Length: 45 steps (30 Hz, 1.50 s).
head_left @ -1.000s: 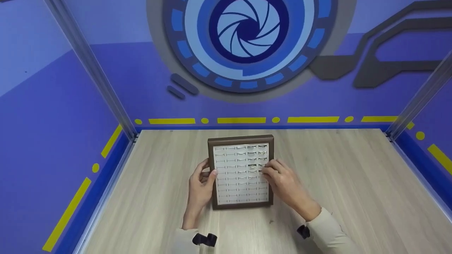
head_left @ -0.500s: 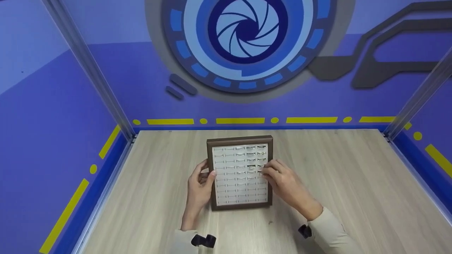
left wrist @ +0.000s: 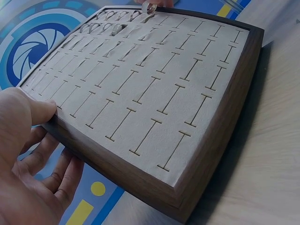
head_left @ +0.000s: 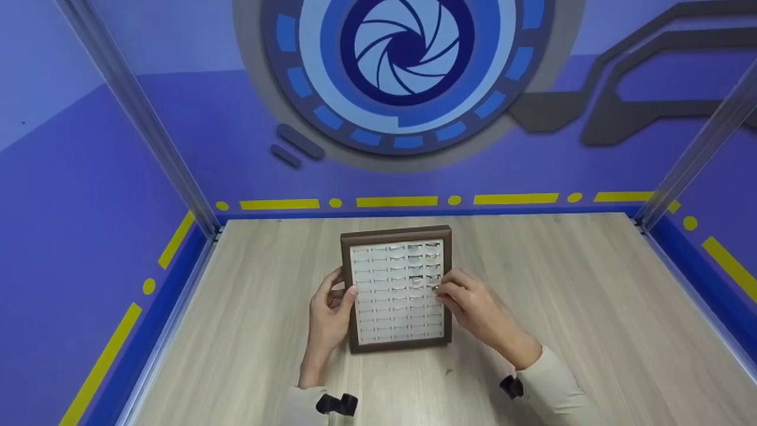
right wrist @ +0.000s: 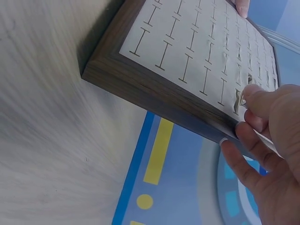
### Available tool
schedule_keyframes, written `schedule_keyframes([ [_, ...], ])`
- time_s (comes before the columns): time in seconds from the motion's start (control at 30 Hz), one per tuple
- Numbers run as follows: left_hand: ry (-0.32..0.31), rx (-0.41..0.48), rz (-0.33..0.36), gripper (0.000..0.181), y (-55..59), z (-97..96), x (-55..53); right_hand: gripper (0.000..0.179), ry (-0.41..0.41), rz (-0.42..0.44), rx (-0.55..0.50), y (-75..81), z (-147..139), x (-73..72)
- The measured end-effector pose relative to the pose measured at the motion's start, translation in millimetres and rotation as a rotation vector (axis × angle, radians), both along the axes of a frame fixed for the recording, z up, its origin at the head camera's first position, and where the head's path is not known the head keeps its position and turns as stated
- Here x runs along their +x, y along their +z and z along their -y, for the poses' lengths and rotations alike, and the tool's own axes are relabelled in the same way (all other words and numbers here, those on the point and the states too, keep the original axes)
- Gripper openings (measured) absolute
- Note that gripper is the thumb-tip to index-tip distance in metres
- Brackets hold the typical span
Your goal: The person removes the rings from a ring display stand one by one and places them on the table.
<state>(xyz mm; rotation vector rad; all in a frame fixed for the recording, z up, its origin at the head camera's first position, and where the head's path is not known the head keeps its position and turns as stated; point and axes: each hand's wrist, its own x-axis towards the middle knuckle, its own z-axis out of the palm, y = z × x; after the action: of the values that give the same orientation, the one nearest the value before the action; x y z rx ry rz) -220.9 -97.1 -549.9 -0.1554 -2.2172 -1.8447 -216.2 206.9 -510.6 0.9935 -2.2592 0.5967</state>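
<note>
A ring display tray (head_left: pixel 446 322) with a brown wood frame and a white slotted pad is propped upright, leaning back, over the table. My left hand (head_left: pixel 329 322) grips its left edge, thumb on the front border and fingers behind. Between thumb and fingertips, my right hand (head_left: pixel 480 307) pinches a silver ring (left wrist: pixel 149 7) at a slot in the rightmost column. The right wrist view shows that ring (right wrist: pixel 242 99) upright against the opened slot, while the other fingers of the hand lie along the frame. Several seated rings (left wrist: pixel 117 29) fill upper slots near the right side.
Pale wood table (head_left: pixel 556 307) extends around the tray. Behind it stands a blue-purple printed wall (head_left: pixel 201 142) with yellow marks, and metal posts (head_left: pixel 142 118) rise at the corners. Black straps (head_left: pixel 337 404) sit at the sleeves.
The view has shifted slightly, so tray and hands appear a little farther left. The left hand keeps its grip, and the right fingers stay at the same slot with the ring.
</note>
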Motion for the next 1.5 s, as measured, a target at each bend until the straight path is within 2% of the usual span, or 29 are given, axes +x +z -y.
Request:
schedule_keyframes([
  [0.3,-0.02,0.019,-0.001,0.05,0.8,-1.5,-1.7,0.02,0.004,-0.006,-0.019,6.3,-10.3,5.3],
  [0.57,-0.01,0.023,0.022,0.051,0.6,0.6,0.9,0.009,0.013,-0.04,-0.004,2.6,-21.9,7.1],
  [0.8,-0.007,0.024,0.035,0.052,2.3,-1.5,1.8,0.022,-0.012,-0.058,0.019,-3.4,-35.2,8.4],
  [0.97,0.01,0.014,0.048,0.051,2.9,-2.8,2.6,0.023,-0.037,-0.036,0.023,-8.8,-44.4,11.9],
  [1.2,0.003,0.015,0.026,0.05,1.9,-2.7,3.2,0.025,-0.083,-0.012,0.022,-18.7,-53.8,17.8],
  [1.5,0.021,0.022,0.012,0.049,1.8,-3.5,2.4,0.021,-0.15,0.025,0.065,-37.4,-67.0,14.9],
])
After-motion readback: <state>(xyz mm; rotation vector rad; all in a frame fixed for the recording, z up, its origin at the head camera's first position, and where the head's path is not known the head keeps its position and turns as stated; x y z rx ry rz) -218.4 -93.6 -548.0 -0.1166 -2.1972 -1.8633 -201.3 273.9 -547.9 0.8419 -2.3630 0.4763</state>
